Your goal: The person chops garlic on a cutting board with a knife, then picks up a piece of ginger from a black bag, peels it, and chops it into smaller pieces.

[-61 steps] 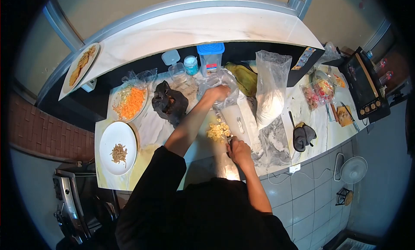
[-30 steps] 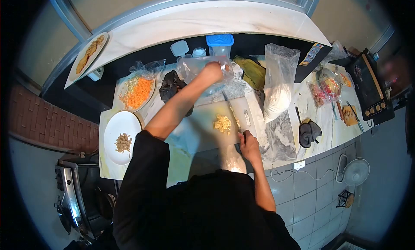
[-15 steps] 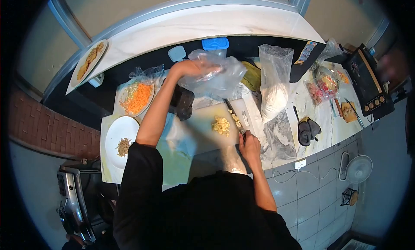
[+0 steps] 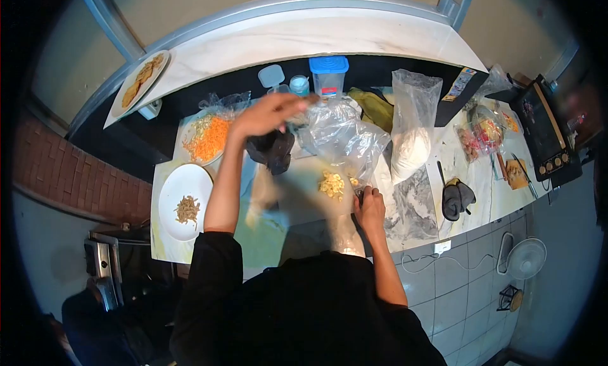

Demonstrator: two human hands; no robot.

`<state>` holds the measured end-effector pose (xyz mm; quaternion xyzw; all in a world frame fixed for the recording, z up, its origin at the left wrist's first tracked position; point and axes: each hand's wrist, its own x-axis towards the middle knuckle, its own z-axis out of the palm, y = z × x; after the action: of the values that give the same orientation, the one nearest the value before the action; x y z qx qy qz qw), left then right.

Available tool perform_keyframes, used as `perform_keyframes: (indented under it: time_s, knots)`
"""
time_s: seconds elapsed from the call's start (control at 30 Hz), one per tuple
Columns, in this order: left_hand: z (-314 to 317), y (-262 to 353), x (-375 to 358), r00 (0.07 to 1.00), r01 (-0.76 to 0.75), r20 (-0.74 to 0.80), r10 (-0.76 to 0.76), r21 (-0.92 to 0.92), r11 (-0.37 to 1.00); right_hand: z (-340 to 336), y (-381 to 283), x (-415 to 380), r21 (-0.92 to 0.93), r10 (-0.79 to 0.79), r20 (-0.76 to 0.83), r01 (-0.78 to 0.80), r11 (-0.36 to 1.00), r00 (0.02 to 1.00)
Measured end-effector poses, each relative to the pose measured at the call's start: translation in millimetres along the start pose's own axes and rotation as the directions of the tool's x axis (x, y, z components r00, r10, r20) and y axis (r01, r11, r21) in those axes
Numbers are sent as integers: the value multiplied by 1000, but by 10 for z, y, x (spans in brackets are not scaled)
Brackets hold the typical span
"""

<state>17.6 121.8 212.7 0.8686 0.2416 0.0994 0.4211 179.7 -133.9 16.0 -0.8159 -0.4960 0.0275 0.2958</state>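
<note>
My left hand (image 4: 269,116) is raised over the back of the counter, fingers stretched forward and slightly blurred, thumb apart; I see nothing held in it. Just beyond and below it, a crumpled clear plastic bag (image 4: 345,135) spreads over the rear of the cutting board (image 4: 304,204). Chopped pale-yellow pieces (image 4: 331,185) lie heaped on the board. My right hand (image 4: 370,209) is closed round the dark handle of a knife (image 4: 361,192) at the board's right side; the bag covers most of its blade.
On the left are a white plate (image 4: 168,204) with brownish shreds and a plate of shredded carrot (image 4: 211,138). A black bag (image 4: 275,154) sits behind the board. To the right stand a bag of white powder (image 4: 411,151), a dark cloth-like item (image 4: 456,198) and a toaster oven (image 4: 541,128).
My left hand has let go of the clear bag and shifted slightly left. The bag has dropped forward onto the board, covering the knife blade. My right hand stays at the knife handle.
</note>
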Motion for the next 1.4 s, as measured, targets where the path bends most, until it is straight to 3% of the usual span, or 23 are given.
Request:
perform_keyframes:
  time_s: [0.03, 0.07, 0.13, 0.17, 0.2, 0.23, 0.27, 0.3, 0.37, 0.4, 0.43, 0.5, 0.6, 0.7, 0.77, 0.87, 0.97, 1.0, 1.1, 1.17, 1.23, 1.3, 1.4]
  knots:
    - [169, 84, -47, 995, -78, 52, 84, -107, 991, -2, 4, 7, 13, 7, 9, -7, 1000, 1000]
    - [330, 33, -45, 995, -32, 95, 35, -38, 999, -3, 6, 15, 25, 14, 16, -15, 1000, 1000]
    - [788, -612, 302, 937, -342, 16, 349, 251, 906, -4, 13, 32, 38, -5, 19, 4, 999, 1000]
    - [961, -792, 432, 846, -481, -28, 533, 393, 784, -13, 25, 21, 51, -15, 17, 14, 999, 1000]
    - [1020, -757, 460, 846, -480, -32, 532, 387, 788, -24, 34, 8, 46, -14, 22, 13, 999, 1000]
    - [1057, -716, 502, 975, -211, -28, 219, 170, 963, -33, 36, 12, 59, -18, 36, 15, 998, 999]
    - [1072, -676, 545, 993, 109, 55, -106, -37, 993, -43, 36, 18, 74, -18, 45, 15, 997, 999]
    - [1110, -711, 609, 993, 101, 60, -98, -39, 994, -41, 56, 2, 68, -12, 40, 10, 998, 999]
    - [1161, -775, 762, 985, 97, -141, -99, -22, 995, -8, 85, -5, 83, -48, 19, 46, 995, 999]
    - [1075, -467, 701, 986, 67, -142, -90, -162, 985, -23, 54, -6, 81, -32, 22, 30, 996, 999]
    - [1038, -296, 717, 987, 69, -135, -91, -162, 984, -28, 48, -10, 82, -25, 23, 23, 996, 999]
    - [974, -81, 823, 948, -193, -309, 72, -382, 904, -17, 29, 8, 34, -25, 56, 23, 999, 998]
    - [926, 100, 1053, 897, -297, -419, 141, -333, 895, -16, 29, 19, 23, -18, 74, 16, 1000, 997]
    - [1004, 135, 1285, 906, -299, -418, 70, -515, 803, 6, 47, 8, 39, -29, 23, 28, 999, 999]
    - [1040, 148, 1441, 904, -295, -424, 61, -515, 805, 14, 48, 11, 34, -12, 17, 11, 999, 1000]
    - [1067, 142, 1666, 948, -217, -312, -57, -769, 601, 39, 66, -7, 17, -12, 43, 12, 1000, 999]
    - [1228, 136, 2033, 910, -335, -411, -54, -805, 490, 34, 42, -3, 12, -14, 12, 14, 1000, 1000]
    - [1235, 205, 2076, 935, -281, -346, -71, -850, 446, 31, 34, 0, 11, -3, 19, 3, 1000, 1000]
    - [1390, -15, 2615, 974, -227, -206, 95, -856, 465, 37, 12, 2, -11, 13, 12, -13, 1000, 1000]
    - [1335, 316, 2434, 987, -161, -149, 66, -830, 534, 45, 10, -3, -36, 28, 23, -27, 999, 999]
    - [1276, 294, 2480, 932, -352, -34, 360, -312, 882, 38, 13, -2, -55, -11, -5, 11, 998, 1000]
    - [1241, 278, 2378, 953, -293, -23, 302, -319, 901, 26, 19, 9, -44, 3, 28, -2, 999, 1000]
    - [1118, 236, 2076, 986, -111, -141, 89, -158, 981, 12, 21, 23, -33, -16, 62, 18, 999, 998]
